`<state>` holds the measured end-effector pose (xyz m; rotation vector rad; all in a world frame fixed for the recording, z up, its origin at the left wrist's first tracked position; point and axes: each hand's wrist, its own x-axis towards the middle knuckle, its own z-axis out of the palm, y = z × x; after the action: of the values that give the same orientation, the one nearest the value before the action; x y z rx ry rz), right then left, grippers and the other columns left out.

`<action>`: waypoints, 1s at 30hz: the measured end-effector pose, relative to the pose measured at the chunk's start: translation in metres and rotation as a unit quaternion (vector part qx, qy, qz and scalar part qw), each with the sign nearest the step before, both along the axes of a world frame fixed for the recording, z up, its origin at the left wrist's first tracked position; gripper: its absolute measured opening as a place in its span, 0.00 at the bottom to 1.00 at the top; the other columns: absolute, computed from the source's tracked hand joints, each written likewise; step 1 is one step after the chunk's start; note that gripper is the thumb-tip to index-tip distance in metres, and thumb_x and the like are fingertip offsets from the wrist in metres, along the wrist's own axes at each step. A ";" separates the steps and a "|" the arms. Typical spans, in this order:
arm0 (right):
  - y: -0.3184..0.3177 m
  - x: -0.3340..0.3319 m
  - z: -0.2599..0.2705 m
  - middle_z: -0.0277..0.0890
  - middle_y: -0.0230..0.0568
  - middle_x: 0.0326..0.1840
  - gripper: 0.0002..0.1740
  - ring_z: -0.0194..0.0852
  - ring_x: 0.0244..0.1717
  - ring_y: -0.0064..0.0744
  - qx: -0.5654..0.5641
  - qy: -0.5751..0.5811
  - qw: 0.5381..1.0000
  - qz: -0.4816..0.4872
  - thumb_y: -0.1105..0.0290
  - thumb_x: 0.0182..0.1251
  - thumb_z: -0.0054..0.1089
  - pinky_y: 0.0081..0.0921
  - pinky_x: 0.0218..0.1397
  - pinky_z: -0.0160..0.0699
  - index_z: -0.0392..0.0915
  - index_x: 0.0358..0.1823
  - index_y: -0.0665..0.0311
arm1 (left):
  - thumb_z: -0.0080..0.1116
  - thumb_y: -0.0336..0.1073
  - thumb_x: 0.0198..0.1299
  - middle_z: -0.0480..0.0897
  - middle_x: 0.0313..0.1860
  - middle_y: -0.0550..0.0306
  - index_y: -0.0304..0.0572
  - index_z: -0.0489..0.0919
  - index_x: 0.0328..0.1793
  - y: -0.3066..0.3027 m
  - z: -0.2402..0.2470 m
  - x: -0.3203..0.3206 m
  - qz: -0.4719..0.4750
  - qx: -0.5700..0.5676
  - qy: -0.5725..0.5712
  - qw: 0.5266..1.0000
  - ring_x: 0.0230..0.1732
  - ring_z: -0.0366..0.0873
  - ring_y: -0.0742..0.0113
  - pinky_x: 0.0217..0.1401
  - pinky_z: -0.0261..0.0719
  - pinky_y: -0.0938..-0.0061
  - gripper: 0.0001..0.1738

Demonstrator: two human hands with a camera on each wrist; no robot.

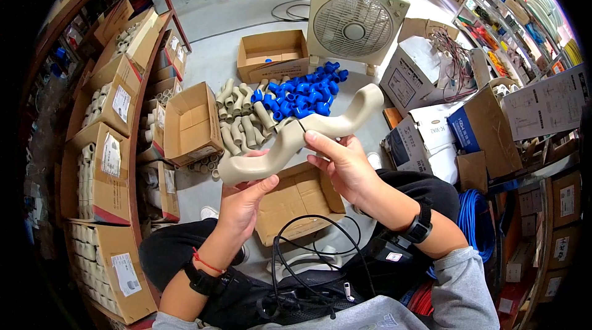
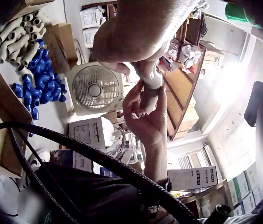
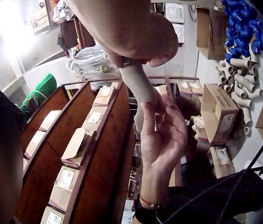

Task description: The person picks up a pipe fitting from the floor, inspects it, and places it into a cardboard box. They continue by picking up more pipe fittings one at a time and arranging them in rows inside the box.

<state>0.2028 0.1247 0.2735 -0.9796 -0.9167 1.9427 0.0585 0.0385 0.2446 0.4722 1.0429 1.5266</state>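
Two beige S-shaped pipe bends meet end to end in front of me, a dark seam showing where they join. My left hand [image 1: 242,205] holds the left pipe bend [image 1: 262,160] from below, thumb along its near side. My right hand [image 1: 348,166] grips the right pipe bend [image 1: 354,114] close to the seam, its thumb on top. In the left wrist view the right hand [image 2: 146,122] curls round the beige pipe. The left hand [image 3: 163,140] supports the pipe from beneath in the right wrist view.
An open carton [image 1: 296,203] stands between the legs. Beyond lie loose beige bends [image 1: 237,132] and blue fittings [image 1: 308,92], with another carton [image 1: 271,71] and a box fan [image 1: 354,28] behind. Shelves of boxed fittings [image 1: 102,157] line the left. A black cable [image 1: 277,250] loops across the lap.
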 end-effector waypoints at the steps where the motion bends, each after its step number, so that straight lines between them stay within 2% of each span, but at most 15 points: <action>1: 0.000 0.000 0.000 0.70 0.26 0.36 0.20 0.66 0.37 0.14 0.002 -0.002 1.000 -0.001 0.64 0.45 0.65 0.14 0.35 0.66 0.70 0.39 0.59 | 0.59 0.20 0.41 0.70 0.50 0.57 0.42 0.68 0.47 0.000 0.000 0.000 -0.002 -0.001 0.000 1.000 0.50 0.67 0.71 0.51 0.66 0.78 0.24; 9: 0.000 -0.001 -0.001 0.72 0.27 0.32 0.18 0.67 0.31 0.16 0.023 -0.012 0.999 -0.019 0.65 0.44 0.65 0.15 0.31 0.66 0.72 0.37 0.62 | 0.57 0.19 0.42 0.70 0.47 0.59 0.41 0.66 0.49 -0.001 -0.001 0.000 0.000 -0.025 0.008 1.000 0.49 0.66 0.71 0.51 0.64 0.77 0.25; 15: 0.003 -0.001 -0.007 0.71 0.27 0.30 0.18 0.64 0.27 0.14 0.037 0.003 0.999 -0.023 0.66 0.44 0.65 0.13 0.28 0.64 0.71 0.36 0.63 | 0.56 0.18 0.41 0.71 0.46 0.58 0.41 0.67 0.48 0.000 -0.001 0.002 0.005 -0.012 -0.008 1.000 0.48 0.67 0.69 0.49 0.66 0.76 0.24; 18: 0.004 -0.001 -0.009 0.71 0.27 0.31 0.19 0.64 0.28 0.14 0.059 0.012 0.998 -0.014 0.66 0.44 0.66 0.13 0.29 0.65 0.70 0.37 0.63 | 0.57 0.18 0.40 0.72 0.45 0.57 0.40 0.67 0.47 -0.001 -0.001 0.002 0.005 -0.017 -0.017 1.000 0.47 0.68 0.69 0.49 0.67 0.76 0.24; 19: 0.004 0.001 -0.009 0.72 0.27 0.37 0.20 0.68 0.36 0.16 0.043 0.004 0.999 0.012 0.69 0.45 0.64 0.14 0.34 0.67 0.69 0.41 0.60 | 0.57 0.18 0.40 0.72 0.45 0.56 0.40 0.67 0.47 -0.002 -0.001 0.001 0.005 -0.015 -0.019 1.000 0.47 0.68 0.69 0.49 0.67 0.76 0.24; 22: 0.003 0.001 -0.009 0.72 0.27 0.37 0.19 0.68 0.36 0.16 0.032 -0.004 0.999 0.012 0.69 0.45 0.65 0.14 0.34 0.67 0.69 0.40 0.60 | 0.58 0.18 0.40 0.72 0.45 0.56 0.40 0.68 0.46 -0.003 -0.004 0.000 0.003 -0.014 -0.011 1.000 0.46 0.69 0.69 0.49 0.67 0.76 0.24; 30: 0.002 -0.002 -0.005 0.73 0.33 0.35 0.17 0.69 0.38 0.22 0.126 0.008 0.992 -0.028 0.72 0.45 0.64 0.19 0.42 0.67 0.71 0.37 0.66 | 0.58 0.19 0.41 0.71 0.44 0.60 0.42 0.66 0.48 -0.003 -0.003 0.004 -0.006 -0.016 -0.037 0.999 0.45 0.68 0.72 0.47 0.67 0.79 0.25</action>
<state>0.2005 0.1265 0.2687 -0.8318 -1.0840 1.7349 0.0626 0.0354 0.2412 0.3960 1.0033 1.5033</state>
